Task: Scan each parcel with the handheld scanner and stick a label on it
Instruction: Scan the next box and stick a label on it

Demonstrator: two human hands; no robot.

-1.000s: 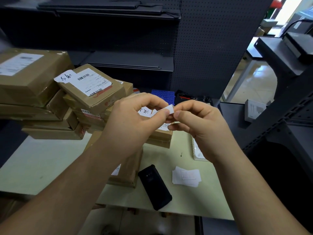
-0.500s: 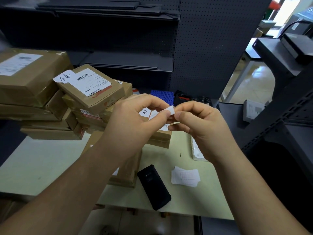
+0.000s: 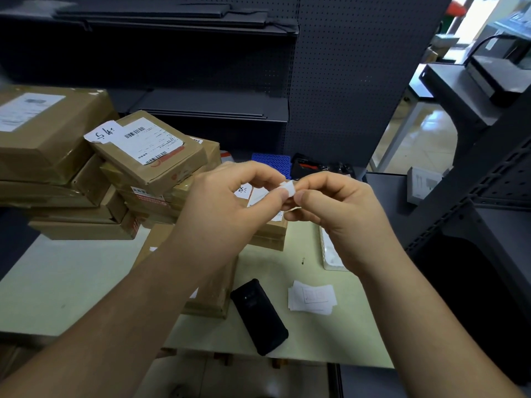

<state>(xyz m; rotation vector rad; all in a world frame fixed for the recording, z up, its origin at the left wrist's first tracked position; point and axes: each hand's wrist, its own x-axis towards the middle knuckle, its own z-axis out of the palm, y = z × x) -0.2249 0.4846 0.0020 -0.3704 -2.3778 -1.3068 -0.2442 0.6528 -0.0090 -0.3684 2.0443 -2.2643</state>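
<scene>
While both hands meet at centre frame, the left hand point(image 3: 227, 208) and right hand point(image 3: 342, 216) each pinch one end of a small white label point(image 3: 288, 188). The fingers point(image 3: 253, 172) are curled tight on it, apparently peeling it from its backing. The target's below: a brown parcel point(image 3: 212, 294) lies flat on the bench point(image 3: 71, 282), down and left of the label, half hidden under the left forearm, its long side running away from the person. Left hand's nearer, so the label likely travels down-left. The scanner point(image 3: 258, 315) rests just beside the parcel's right edge, lower centre, with spare labels point(image 3: 311, 296) near it on the right.
</scene>
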